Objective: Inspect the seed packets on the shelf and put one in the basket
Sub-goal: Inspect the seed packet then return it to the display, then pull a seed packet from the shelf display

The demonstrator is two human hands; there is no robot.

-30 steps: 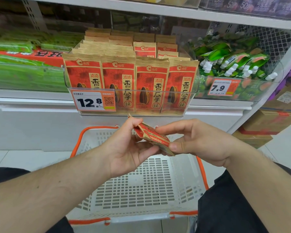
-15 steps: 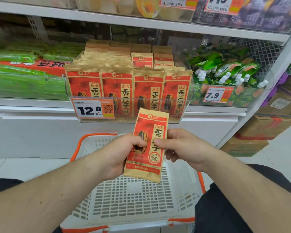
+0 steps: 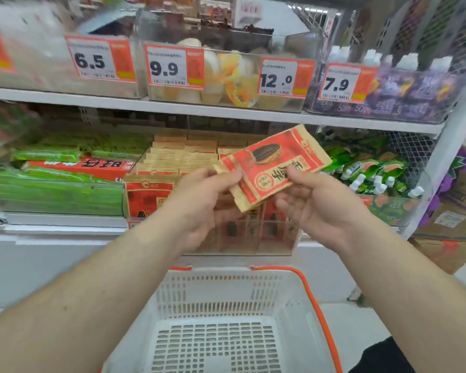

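Both hands are holding one red sunflower seed packet (image 3: 273, 168) up in front of the shelf stock, tilted nearly sideways, probably to read its print. Left hand (image 3: 202, 205) is pinching the packet's lower-left end; right hand (image 3: 318, 205) is gripping the bottom edge, thumb pressing on the front face. The packet is at about 12 o'clock from the basket (image 3: 232, 294), well above it. The basket is sitting below, white with an orange rim, apparently placed ready for the drop. More seed packets (image 3: 151, 197) are standing in the clear shelf bin behind the left hand.
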